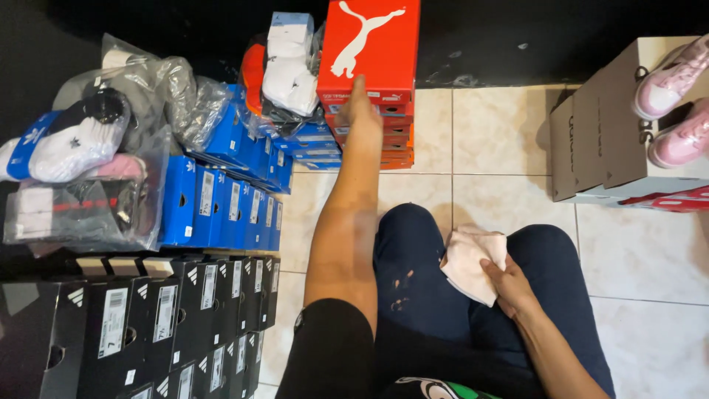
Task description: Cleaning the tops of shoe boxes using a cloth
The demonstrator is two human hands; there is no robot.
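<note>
A view is given from above of a person seated on a pale tiled floor [509,140], knees bent in dark blue trousers. The left hand [360,111] is stretched forward and laid flat against the front edge of a red shoebox [373,44] with a white leaping-cat emblem on its lid; the fingers are extended and loosely spread, touching the box rather than gripping it. This box sits on top of a stack of red shoeboxes [395,140] standing on the floor against a dark wall. The right hand [509,284] is rested on the right thigh, its fingers closed around a folded pale pink cloth [473,258] lying on the lap. Just left of the red stack, white socks [289,66] in clear wrapping are piled on blue shoeboxes [221,199], which run in rows to the left. Bagged sandals and footwear [81,140] in clear plastic are heaped over the blue boxes at the far left. Black shoeboxes [170,310] with white labels are lined up in the lower left corner. At the right edge, a brown cardboard shoebox [598,133] is seen with a pair of pink shoes [676,103] on top of it.
</note>
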